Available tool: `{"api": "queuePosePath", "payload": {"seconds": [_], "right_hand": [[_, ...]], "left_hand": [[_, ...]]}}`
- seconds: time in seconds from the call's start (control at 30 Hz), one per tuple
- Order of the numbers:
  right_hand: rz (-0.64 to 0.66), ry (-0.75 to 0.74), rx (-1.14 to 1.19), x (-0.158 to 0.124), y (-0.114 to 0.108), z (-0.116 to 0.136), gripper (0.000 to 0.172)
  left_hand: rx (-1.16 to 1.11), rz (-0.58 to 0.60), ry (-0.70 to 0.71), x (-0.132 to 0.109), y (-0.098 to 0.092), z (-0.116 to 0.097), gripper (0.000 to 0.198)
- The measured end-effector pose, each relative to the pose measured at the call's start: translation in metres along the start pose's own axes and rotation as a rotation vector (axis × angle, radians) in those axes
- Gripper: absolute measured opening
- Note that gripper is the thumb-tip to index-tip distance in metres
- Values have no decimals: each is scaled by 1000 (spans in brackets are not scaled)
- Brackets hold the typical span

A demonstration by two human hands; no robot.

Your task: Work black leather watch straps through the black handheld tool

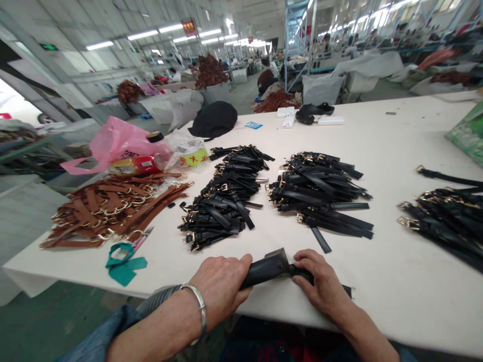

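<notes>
Both hands are bunching a black strap bundle (271,269) at the table's (396,281) six o'clock edge. The left hand (222,286) wraps it; the right hand (320,284) pinches its end. Next likely calls for a steady squeeze.

On the table (396,281), the strap in hand (269,269) lies at 6 o'clock, two strap piles (226,196) (320,193) at 12, scissors (130,249) at 9.

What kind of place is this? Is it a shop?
More likely a factory workshop for leather straps than a shop. Piles of black straps and brown straps cover a big white table, and more tables and heaped goods fill the long hall behind.
</notes>
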State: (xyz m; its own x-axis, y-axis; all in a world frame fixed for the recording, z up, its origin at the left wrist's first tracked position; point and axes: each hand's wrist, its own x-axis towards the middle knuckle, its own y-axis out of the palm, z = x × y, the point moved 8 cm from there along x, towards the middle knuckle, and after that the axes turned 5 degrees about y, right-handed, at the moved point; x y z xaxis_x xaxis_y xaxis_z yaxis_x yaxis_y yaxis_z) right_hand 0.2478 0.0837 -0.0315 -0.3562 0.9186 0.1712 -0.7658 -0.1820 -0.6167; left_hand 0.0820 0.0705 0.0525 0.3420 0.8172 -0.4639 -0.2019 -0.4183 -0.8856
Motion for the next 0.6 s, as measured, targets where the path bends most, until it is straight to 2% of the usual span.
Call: {"api": "queuePosePath", "payload": {"seconds": [0.17,0.27,0.47,0.6], "right_hand": [[-2,-7,1,-1,-1,0,16],[12,2,7,-1,-2,3,15],[0,-9,13,0,-1,2,14],[-7,-21,2,-1,0,0,16]], "left_hand": [[-38,12,-17,-2,5,9,23],[-32,32,4,-3,-1,11,22],[5,37,80,4,-13,0,19],[-10,2,32,10,-5,8,23]]}}
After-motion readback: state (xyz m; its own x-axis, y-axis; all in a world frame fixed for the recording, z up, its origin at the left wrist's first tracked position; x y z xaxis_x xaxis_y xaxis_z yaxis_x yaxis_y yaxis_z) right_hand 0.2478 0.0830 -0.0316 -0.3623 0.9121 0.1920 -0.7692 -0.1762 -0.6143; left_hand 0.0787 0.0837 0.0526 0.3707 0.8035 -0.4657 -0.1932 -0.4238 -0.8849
